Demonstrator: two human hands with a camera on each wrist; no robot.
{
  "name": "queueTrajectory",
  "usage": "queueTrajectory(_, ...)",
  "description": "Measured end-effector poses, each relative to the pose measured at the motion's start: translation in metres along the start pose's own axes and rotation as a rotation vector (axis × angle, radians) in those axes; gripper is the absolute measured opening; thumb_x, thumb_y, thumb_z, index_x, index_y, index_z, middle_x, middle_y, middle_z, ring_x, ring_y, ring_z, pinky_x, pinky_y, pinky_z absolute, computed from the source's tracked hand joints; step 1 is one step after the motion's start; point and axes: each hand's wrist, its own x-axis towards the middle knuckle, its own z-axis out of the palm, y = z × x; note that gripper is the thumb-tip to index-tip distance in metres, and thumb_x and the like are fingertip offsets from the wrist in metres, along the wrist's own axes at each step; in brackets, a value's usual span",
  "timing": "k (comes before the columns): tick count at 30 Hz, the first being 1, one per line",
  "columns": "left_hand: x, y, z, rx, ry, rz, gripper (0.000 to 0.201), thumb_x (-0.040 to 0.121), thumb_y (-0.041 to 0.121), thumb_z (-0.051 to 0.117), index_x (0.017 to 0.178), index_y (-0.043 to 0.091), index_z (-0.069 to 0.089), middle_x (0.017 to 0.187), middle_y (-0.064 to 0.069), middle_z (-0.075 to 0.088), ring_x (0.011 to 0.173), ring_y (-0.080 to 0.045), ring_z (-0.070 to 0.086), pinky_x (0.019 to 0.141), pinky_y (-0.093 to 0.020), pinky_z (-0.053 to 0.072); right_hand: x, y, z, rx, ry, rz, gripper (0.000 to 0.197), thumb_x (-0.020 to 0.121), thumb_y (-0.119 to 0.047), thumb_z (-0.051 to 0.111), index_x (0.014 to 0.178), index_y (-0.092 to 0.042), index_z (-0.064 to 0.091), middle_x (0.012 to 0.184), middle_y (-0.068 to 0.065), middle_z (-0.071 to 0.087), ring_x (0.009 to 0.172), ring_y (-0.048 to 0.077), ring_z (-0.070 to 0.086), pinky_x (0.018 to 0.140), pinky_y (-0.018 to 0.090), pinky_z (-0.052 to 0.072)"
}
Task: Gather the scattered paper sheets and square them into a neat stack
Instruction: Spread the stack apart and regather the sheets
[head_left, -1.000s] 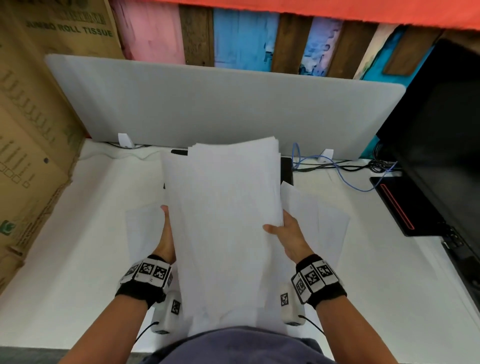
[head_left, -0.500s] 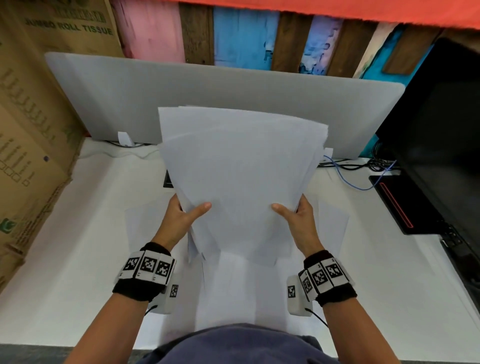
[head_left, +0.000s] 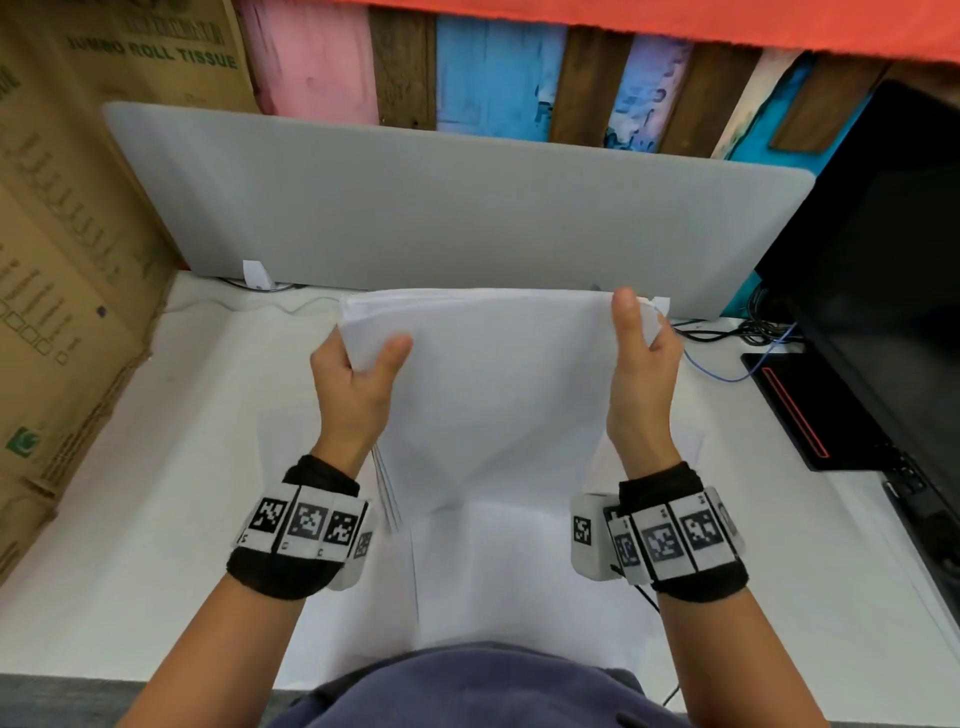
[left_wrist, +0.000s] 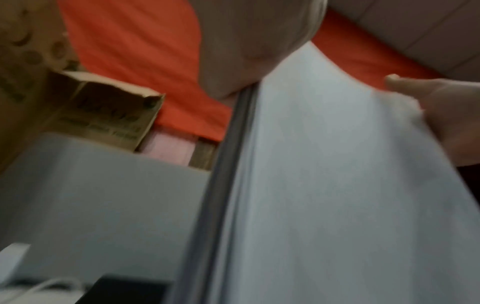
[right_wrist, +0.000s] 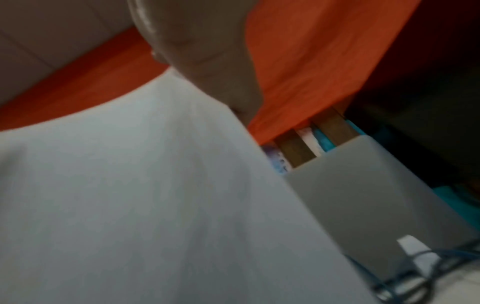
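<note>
A bundle of white paper sheets (head_left: 498, 395) stands upright between my two hands above the white desk (head_left: 156, 467). My left hand (head_left: 358, 374) grips its left edge, thumb in front and fingers behind. My right hand (head_left: 641, 364) grips the right edge near the top corner, thumb on the front. The sheets' edges (left_wrist: 221, 185) show as a layered band in the left wrist view, roughly aligned. The right wrist view is filled by the sheets (right_wrist: 142, 195) with my thumb (right_wrist: 207, 61) on them. More loose sheets (head_left: 519, 571) lie flat on the desk under the bundle.
A grey divider panel (head_left: 441, 208) stands along the desk's back. Cardboard boxes (head_left: 62, 260) line the left side. A black monitor (head_left: 883, 260) and its base (head_left: 800, 410) stand at the right, with cables (head_left: 737, 332) behind them.
The bundle has been turned and lowered from a raised fan to an upright pack. Both hands slid up its sides, the right one reaching the top corner.
</note>
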Motion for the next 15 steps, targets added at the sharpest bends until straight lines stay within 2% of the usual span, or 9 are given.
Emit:
queueTrajectory(2, 0.003, 0.015, 0.009, 0.041, 0.095, 0.06, 0.047, 0.071, 0.054, 0.056, 0.1, 0.017, 0.06, 0.08, 0.023, 0.066, 0.08, 0.004, 0.06, 0.073, -0.013, 0.047, -0.003, -0.005, 0.009, -0.004, 0.064, -0.01, 0.043, 0.07, -0.052, 0.058, 0.067, -0.01, 0.048, 0.073, 0.01, 0.043, 0.072, 0.02, 0.041, 0.069, 0.031, 0.036)
queueTrajectory(4, 0.004, 0.025, 0.015, 0.073, 0.177, 0.055, 0.034, 0.077, 0.046, 0.054, 0.099, 0.02, 0.061, 0.09, 0.014, 0.063, 0.091, -0.007, 0.06, 0.085, -0.022, 0.048, -0.004, -0.008, 0.014, -0.005, 0.121, -0.002, 0.039, 0.071, -0.044, 0.061, 0.061, -0.013, 0.038, 0.072, 0.009, 0.037, 0.071, 0.02, 0.037, 0.068, 0.032, 0.031)
queueTrajectory(5, 0.004, 0.028, 0.016, 0.064, 0.201, 0.03, 0.027, 0.079, 0.041, 0.056, 0.098, 0.022, 0.061, 0.093, 0.011, 0.063, 0.096, -0.01, 0.059, 0.09, -0.025, 0.047, -0.005, -0.008, 0.013, -0.022, 0.13, -0.003, 0.035, 0.073, -0.036, 0.061, 0.058, -0.014, 0.039, 0.069, 0.009, 0.038, 0.069, 0.02, 0.038, 0.068, 0.032, 0.032)
queueTrajectory(6, 0.004, 0.027, 0.016, 0.052, 0.21, 0.007, 0.023, 0.081, 0.036, 0.056, 0.097, 0.022, 0.062, 0.095, 0.01, 0.063, 0.098, -0.01, 0.058, 0.093, -0.025, 0.045, -0.006, -0.009, 0.012, -0.04, 0.122, -0.011, 0.026, 0.075, -0.029, 0.059, 0.057, -0.014, 0.047, 0.067, 0.007, 0.045, 0.069, 0.019, 0.043, 0.069, 0.031, 0.035)
queueTrajectory(8, 0.003, 0.027, 0.015, 0.044, 0.202, -0.005, 0.022, 0.081, 0.029, 0.054, 0.099, 0.019, 0.063, 0.096, 0.011, 0.062, 0.098, -0.006, 0.057, 0.091, -0.018, 0.042, -0.006, -0.011, 0.009, -0.078, 0.07, -0.045, 0.013, 0.077, -0.021, 0.056, 0.066, -0.017, 0.062, 0.072, -0.005, 0.061, 0.076, 0.01, 0.056, 0.075, 0.026, 0.042)
queueTrajectory(10, 0.004, 0.026, 0.011, 0.023, 0.182, 0.007, 0.026, 0.082, 0.027, 0.05, 0.104, 0.017, 0.062, 0.099, 0.014, 0.06, 0.096, 0.001, 0.055, 0.088, -0.011, 0.039, -0.002, -0.013, 0.0, -0.116, -0.043, -0.084, 0.013, 0.077, -0.03, 0.058, 0.081, -0.02, 0.065, 0.079, -0.017, 0.065, 0.081, -0.001, 0.058, 0.079, 0.016, 0.043)
queueTrajectory(11, 0.004, 0.025, 0.009, 0.024, 0.158, 0.027, 0.029, 0.082, 0.029, 0.049, 0.106, 0.018, 0.059, 0.102, 0.015, 0.059, 0.096, 0.003, 0.053, 0.088, -0.01, 0.037, 0.0, -0.013, -0.007, -0.137, -0.128, -0.094, 0.021, 0.074, -0.038, 0.06, 0.087, -0.023, 0.064, 0.084, -0.019, 0.064, 0.08, -0.004, 0.058, 0.076, 0.012, 0.044)
queueTrajectory(13, -0.001, 0.017, 0.004, 0.027, 0.051, 0.072, 0.035, 0.078, 0.038, 0.051, 0.109, 0.022, 0.053, 0.105, 0.017, 0.059, 0.099, -0.002, 0.054, 0.091, -0.016, 0.04, 0.004, -0.004, -0.024, -0.153, -0.296, -0.047, 0.042, 0.059, -0.051, 0.072, 0.093, -0.027, 0.063, 0.089, -0.016, 0.066, 0.076, -0.006, 0.06, 0.067, 0.01, 0.046)
queueTrajectory(15, -0.011, 0.006, -0.002, -0.035, -0.076, 0.007, 0.048, 0.065, 0.051, 0.066, 0.104, 0.027, 0.052, 0.091, 0.022, 0.067, 0.089, 0.003, 0.061, 0.081, -0.015, 0.047, 0.002, 0.009, -0.034, -0.113, -0.389, 0.1, 0.071, 0.035, -0.061, 0.083, 0.091, -0.024, 0.062, 0.079, -0.014, 0.072, 0.073, -0.003, 0.065, 0.064, 0.013, 0.051)
